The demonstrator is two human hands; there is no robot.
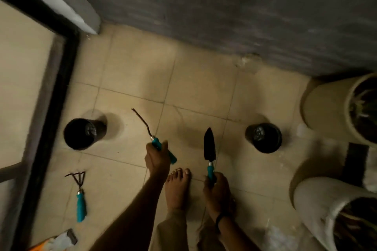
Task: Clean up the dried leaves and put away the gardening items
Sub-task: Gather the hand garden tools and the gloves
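Head view, looking straight down at a beige tiled floor [130, 67] that meets a grey wall [224, 6].

Both forearms reach down and forward. The left hand [157, 158] is seen from the back, fingers curled tight round the teal handle of a weeder [156, 142]. Its thin bent metal shaft slants up and to the left, and the end of the handle sticks out past the hand on the lower right. The right hand [216, 186] is lower and closer to the body, fist clamped on the teal handle of a trowel [209, 149]. The dark pointed blade stands straight away from the person. A dark band [219, 221] circles the right wrist. 1 bare foot [178, 185] stands between the 2 hands.

A 3-pronged hand rake [78, 195] with the same teal handle lies on the tiles well to the left, prongs pointing away. 2 small black pots sit on the floor: 1 to the left [83, 133] near a black door frame [51, 98], 1 to the right [264, 137] of the trowel.

At the right edge are 2 large pale planters, the upper planter [326, 108] and the lower planter [318, 199], both holding blurred strap-like foliage, brownish in the lower. A white and orange object [59, 240] shows at the bottom left, too blurred to identify.
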